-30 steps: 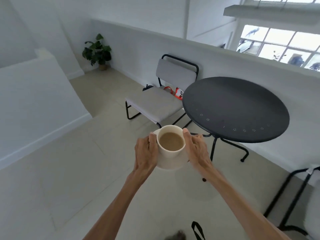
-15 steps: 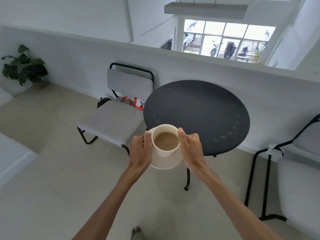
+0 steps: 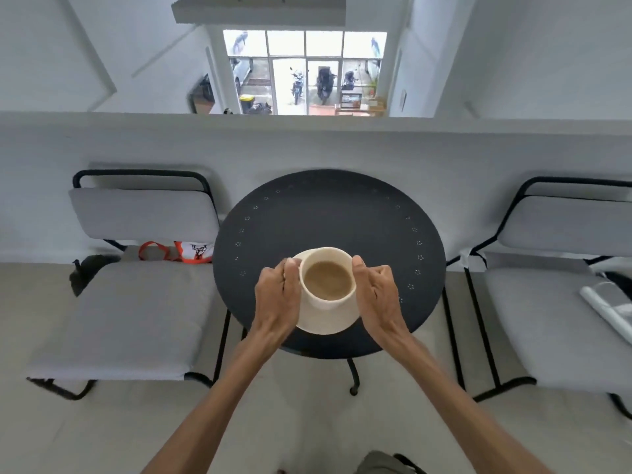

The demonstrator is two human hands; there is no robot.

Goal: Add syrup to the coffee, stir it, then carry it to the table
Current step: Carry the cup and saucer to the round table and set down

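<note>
A cream cup (image 3: 327, 302) filled with light brown coffee stands on a cream saucer (image 3: 328, 323). My left hand (image 3: 277, 299) grips the saucer's left edge, with the thumb near the cup's rim. My right hand (image 3: 376, 295) grips the saucer's right edge in the same way. Cup and saucer are held over the near half of a round black metal table (image 3: 328, 213). Whether the saucer touches the tabletop cannot be told.
A grey cushioned chair (image 3: 136, 302) with a black frame stands left of the table, with an orange-strapped bag (image 3: 178, 251) behind it. A second grey chair (image 3: 554, 309) stands at the right with a rolled clear bundle (image 3: 608, 306) on its seat. A low white wall (image 3: 307, 148) runs behind the table.
The table has come from the right to straight ahead and closer. The cup and saucer, held in both hands throughout, now hang over the tabletop instead of before its edge.
</note>
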